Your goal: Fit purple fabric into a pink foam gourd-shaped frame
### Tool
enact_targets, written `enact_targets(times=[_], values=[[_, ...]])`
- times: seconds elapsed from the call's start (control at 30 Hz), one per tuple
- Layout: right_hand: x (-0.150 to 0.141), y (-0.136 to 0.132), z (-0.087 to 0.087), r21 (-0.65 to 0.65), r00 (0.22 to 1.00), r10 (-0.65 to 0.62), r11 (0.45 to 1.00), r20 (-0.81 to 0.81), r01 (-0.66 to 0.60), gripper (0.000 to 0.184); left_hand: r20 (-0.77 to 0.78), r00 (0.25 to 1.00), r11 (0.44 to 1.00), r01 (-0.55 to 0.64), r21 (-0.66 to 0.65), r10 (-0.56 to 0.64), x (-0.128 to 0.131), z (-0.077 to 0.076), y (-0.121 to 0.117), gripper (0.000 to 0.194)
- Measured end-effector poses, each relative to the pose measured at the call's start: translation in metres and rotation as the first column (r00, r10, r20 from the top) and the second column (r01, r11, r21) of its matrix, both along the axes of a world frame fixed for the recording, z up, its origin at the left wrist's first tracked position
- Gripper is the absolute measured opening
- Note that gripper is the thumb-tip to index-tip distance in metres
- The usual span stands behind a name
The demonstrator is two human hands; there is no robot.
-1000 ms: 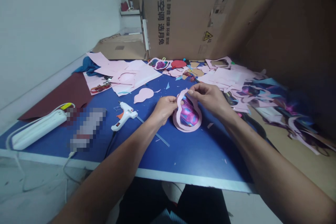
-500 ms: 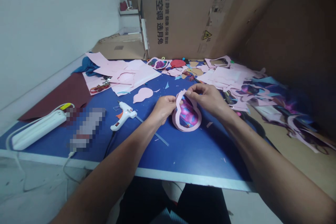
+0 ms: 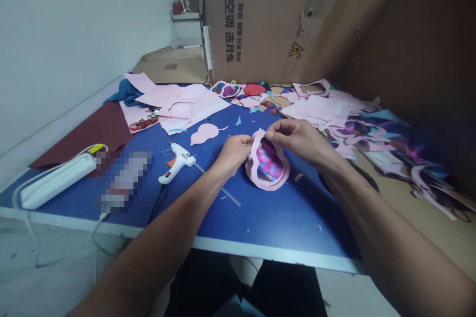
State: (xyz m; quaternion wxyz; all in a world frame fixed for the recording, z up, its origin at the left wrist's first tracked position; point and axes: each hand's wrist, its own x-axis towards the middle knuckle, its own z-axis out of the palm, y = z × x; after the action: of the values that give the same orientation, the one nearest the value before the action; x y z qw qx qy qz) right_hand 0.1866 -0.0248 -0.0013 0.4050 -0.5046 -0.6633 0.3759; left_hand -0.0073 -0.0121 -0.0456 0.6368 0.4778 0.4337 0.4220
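Between my hands is a gourd-shaped pink paper frame (image 3: 254,171) with a shiny purple and blue patterned sheet (image 3: 268,161) showing inside its outline. My left hand (image 3: 235,154) pinches the frame's upper left edge. Fingers of my right hand (image 3: 293,137) are closed on its upper right edge near the narrow top. The frame's wide end points toward me, just above the blue table (image 3: 275,223). Left of my left hand lies a white glue gun (image 3: 178,161) with a clear glue stick (image 3: 230,196) in its back. Beyond it rests a pink gourd-shaped cutout (image 3: 204,133).
A white power strip (image 3: 59,178) with cords and a dark red sheet (image 3: 85,133) lie at left. Pink paper sheets (image 3: 201,101) are at the back. Pink and patterned scraps (image 3: 357,129) heap up at right. A large cardboard box (image 3: 267,20) stands behind the table.
The pink frame's wide lower end has swung slightly right and toward me, with a wider gap between frame and patterned sheet. Both hands keep their pinch; the camera view has shifted a little.
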Motion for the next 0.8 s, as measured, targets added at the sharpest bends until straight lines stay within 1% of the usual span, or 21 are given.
enact_targets(times=[0.2, 0.4, 0.6, 0.8], values=[[-0.004, 0.002, -0.006, 0.041, 0.990, -0.115, 0.993, 0.085, 0.112, 0.031, -0.023, 1.000, 0.999, 0.020, 0.044, -0.019, -0.001, -0.004, 0.001, 0.040], [-0.009, 0.000, -0.007, 0.072, 0.970, -0.205, 0.978, 0.133, 0.197, 0.026, -0.040, 0.999, 0.999, 0.021, 0.046, -0.019, -0.001, -0.003, 0.000, 0.039], [-0.011, 0.000, -0.008, 0.033, 0.963, -0.233, 0.972, 0.136, 0.231, 0.022, -0.048, 0.999, 0.998, 0.027, 0.052, -0.025, -0.001, -0.002, 0.000, 0.039], [-0.012, 0.001, -0.009, 0.034, 0.959, -0.251, 0.968, 0.130, 0.249, 0.021, -0.053, 0.998, 0.999, 0.020, 0.041, -0.018, -0.001, -0.002, 0.000, 0.036]])
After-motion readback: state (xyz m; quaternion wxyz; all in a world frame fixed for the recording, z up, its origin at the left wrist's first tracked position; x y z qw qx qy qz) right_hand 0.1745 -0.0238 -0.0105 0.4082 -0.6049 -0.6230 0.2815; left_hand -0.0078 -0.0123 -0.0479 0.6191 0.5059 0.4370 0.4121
